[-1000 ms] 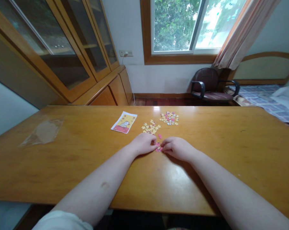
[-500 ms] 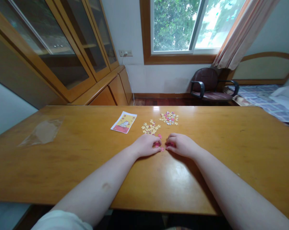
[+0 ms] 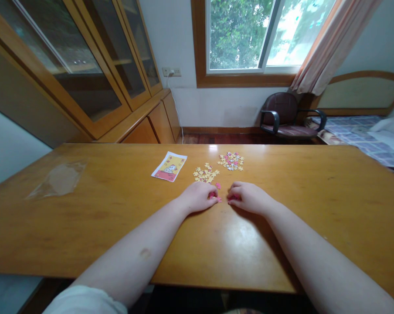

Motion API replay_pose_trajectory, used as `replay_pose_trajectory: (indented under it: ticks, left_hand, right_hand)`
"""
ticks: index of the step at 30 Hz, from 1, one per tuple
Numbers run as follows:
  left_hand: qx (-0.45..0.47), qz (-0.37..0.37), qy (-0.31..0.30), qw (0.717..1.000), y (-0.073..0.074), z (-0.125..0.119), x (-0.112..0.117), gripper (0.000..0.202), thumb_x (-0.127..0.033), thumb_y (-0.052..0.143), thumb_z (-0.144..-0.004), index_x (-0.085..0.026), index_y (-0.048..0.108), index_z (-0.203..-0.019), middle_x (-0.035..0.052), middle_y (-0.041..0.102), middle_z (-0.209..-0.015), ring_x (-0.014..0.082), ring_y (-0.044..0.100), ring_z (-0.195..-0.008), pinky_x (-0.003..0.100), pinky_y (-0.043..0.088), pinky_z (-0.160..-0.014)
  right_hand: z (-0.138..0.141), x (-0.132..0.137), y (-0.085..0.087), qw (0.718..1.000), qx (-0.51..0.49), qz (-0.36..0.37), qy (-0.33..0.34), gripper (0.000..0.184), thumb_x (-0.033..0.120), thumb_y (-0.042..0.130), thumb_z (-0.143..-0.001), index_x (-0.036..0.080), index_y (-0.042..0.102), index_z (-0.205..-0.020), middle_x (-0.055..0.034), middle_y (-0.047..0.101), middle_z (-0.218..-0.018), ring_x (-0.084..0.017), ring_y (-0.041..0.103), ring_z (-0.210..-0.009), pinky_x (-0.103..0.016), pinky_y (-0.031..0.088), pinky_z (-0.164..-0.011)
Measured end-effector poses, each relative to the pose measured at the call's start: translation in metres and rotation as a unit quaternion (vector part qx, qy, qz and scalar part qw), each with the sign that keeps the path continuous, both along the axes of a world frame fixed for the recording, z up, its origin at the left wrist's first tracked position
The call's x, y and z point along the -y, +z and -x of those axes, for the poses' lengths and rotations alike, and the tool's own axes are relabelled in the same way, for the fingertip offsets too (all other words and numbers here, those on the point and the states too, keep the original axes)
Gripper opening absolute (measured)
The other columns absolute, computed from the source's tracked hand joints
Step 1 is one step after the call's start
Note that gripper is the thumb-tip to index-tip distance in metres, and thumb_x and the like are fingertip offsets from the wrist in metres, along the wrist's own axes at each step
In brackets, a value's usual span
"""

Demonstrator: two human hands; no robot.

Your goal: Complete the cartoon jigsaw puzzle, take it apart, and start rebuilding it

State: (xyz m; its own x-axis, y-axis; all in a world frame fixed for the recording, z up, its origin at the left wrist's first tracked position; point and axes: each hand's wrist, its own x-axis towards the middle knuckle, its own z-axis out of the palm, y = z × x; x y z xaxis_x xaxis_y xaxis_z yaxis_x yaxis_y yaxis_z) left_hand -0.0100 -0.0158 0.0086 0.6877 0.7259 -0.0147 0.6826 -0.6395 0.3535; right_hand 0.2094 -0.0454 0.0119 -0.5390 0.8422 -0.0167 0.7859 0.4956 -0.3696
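Both my hands rest on the wooden table (image 3: 118, 218), fingers curled. My left hand (image 3: 198, 196) pinches small pink jigsaw pieces (image 3: 215, 198) at its fingertips. My right hand (image 3: 247, 197) is closed on another pink piece (image 3: 233, 197), a short gap away from the left. One loose pink piece (image 3: 218, 186) lies just beyond the fingers. Farther back sit a heap of yellow pieces (image 3: 205, 173) and a heap of mixed yellow and pink pieces (image 3: 231, 161).
A yellow and red picture card (image 3: 169, 166) lies left of the heaps. A clear plastic bag (image 3: 58, 179) lies at the table's far left. Behind the table stand wooden glass-door cabinets (image 3: 95, 74), a dark armchair (image 3: 283, 115) under the window, and a bed (image 3: 363, 126) at right.
My hands were touching over the pink pieces; they have drawn slightly apart and a little farther from me, each keeping pink pieces at its fingertips.
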Motion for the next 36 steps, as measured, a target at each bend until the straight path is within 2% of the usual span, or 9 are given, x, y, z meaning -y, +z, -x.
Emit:
replay_pose_trajectory:
  ticks: [4, 7, 10, 14, 17, 19, 24, 28, 36]
  left_hand:
    - [0.024, -0.062, 0.041, 0.997, -0.005, -0.001, 0.000, 0.028, -0.036, 0.057, -0.083, -0.023, 0.065, -0.106, 0.0048, 0.066, -0.094, 0.0207, 0.057, -0.091, 0.033, 0.043, -0.083]
    - [0.024, -0.095, 0.043, 0.994, -0.008, -0.001, 0.002, 0.033, -0.042, 0.057, -0.082, -0.026, 0.065, -0.111, 0.0071, 0.061, -0.107, 0.0250, 0.051, -0.103, 0.041, 0.039, -0.091]
    - [0.021, -0.082, -0.013, 0.996, -0.007, -0.002, 0.004, 0.031, -0.043, 0.053, -0.086, -0.029, 0.066, -0.111, 0.0051, 0.061, -0.114, 0.0256, 0.048, -0.108, 0.044, 0.034, -0.095]
    - [0.029, -0.053, -0.088, 0.994, -0.005, -0.004, 0.006, 0.026, -0.036, 0.050, -0.089, -0.029, 0.066, -0.108, 0.0012, 0.065, -0.113, 0.0233, 0.049, -0.108, 0.042, 0.032, -0.097]
    - [0.045, -0.049, -0.113, 0.991, -0.005, -0.004, 0.006, 0.021, -0.033, 0.053, -0.088, -0.027, 0.067, -0.102, -0.0002, 0.066, -0.112, 0.0221, 0.049, -0.110, 0.039, 0.032, -0.097]
    - [0.052, -0.048, -0.118, 0.990, -0.004, -0.004, 0.006, 0.018, -0.032, 0.053, -0.088, -0.027, 0.068, -0.098, -0.0006, 0.067, -0.109, 0.0208, 0.050, -0.110, 0.037, 0.033, -0.097]
    - [0.051, -0.066, -0.071, 0.994, -0.004, -0.004, 0.004, 0.018, -0.033, 0.054, -0.088, -0.022, 0.067, -0.094, 0.0023, 0.068, -0.095, 0.0193, 0.056, -0.097, 0.035, 0.038, -0.090]
    - [0.046, -0.080, -0.040, 0.995, -0.008, -0.004, 0.002, 0.020, -0.038, 0.057, -0.085, -0.022, 0.068, -0.091, 0.0030, 0.067, -0.091, 0.0201, 0.055, -0.095, 0.035, 0.039, -0.089]
    - [0.036, -0.074, -0.030, 0.996, -0.010, -0.005, 0.002, 0.022, -0.039, 0.056, -0.086, -0.022, 0.069, -0.092, 0.0038, 0.067, -0.094, 0.0206, 0.055, -0.097, 0.036, 0.039, -0.091]
  right_hand:
    - [0.000, -0.001, 0.000, 0.999, -0.010, -0.017, -0.031, 0.025, 0.037, 0.053, -0.087, 0.021, 0.072, -0.090, -0.0052, 0.065, -0.091, -0.016, 0.062, -0.081, -0.025, 0.044, -0.074]
    - [0.000, -0.003, -0.003, 0.998, -0.010, -0.030, -0.058, 0.024, 0.034, 0.051, -0.088, 0.020, 0.071, -0.091, -0.0055, 0.065, -0.090, -0.015, 0.061, -0.079, -0.025, 0.043, -0.072]
    - [0.000, -0.005, -0.009, 0.997, -0.017, -0.046, -0.064, 0.022, 0.031, 0.052, -0.088, 0.020, 0.071, -0.090, -0.0052, 0.065, -0.089, -0.014, 0.060, -0.078, -0.024, 0.043, -0.072]
    - [0.002, -0.007, -0.016, 0.996, -0.045, -0.060, -0.039, 0.022, 0.025, 0.050, -0.089, 0.020, 0.071, -0.095, -0.0058, 0.065, -0.093, -0.014, 0.060, -0.082, -0.024, 0.044, -0.077]
    - [0.004, -0.009, -0.020, 0.996, -0.057, -0.067, -0.018, 0.025, 0.021, 0.050, -0.088, 0.021, 0.070, -0.103, -0.0070, 0.065, -0.098, -0.015, 0.060, -0.088, -0.025, 0.045, -0.081]
    - [0.005, -0.010, -0.022, 0.997, -0.058, -0.057, -0.013, 0.024, 0.021, 0.054, -0.086, 0.022, 0.071, -0.102, -0.0068, 0.065, -0.098, -0.016, 0.061, -0.087, -0.026, 0.045, -0.081]
    - [0.006, -0.012, -0.024, 0.997, -0.066, -0.033, -0.039, 0.016, 0.020, 0.059, -0.082, 0.019, 0.073, -0.089, -0.0058, 0.065, -0.090, -0.015, 0.061, -0.080, -0.024, 0.046, -0.076]
    - [0.008, -0.011, -0.021, 0.996, -0.057, -0.025, -0.069, 0.011, 0.018, 0.062, -0.080, 0.018, 0.073, -0.083, -0.0052, 0.065, -0.086, -0.014, 0.061, -0.076, -0.023, 0.045, -0.072]
    - [0.008, -0.011, -0.021, 0.997, -0.054, -0.037, -0.050, 0.016, 0.024, 0.060, -0.084, 0.019, 0.074, -0.090, -0.0057, 0.065, -0.090, -0.014, 0.062, -0.078, -0.023, 0.046, -0.074]
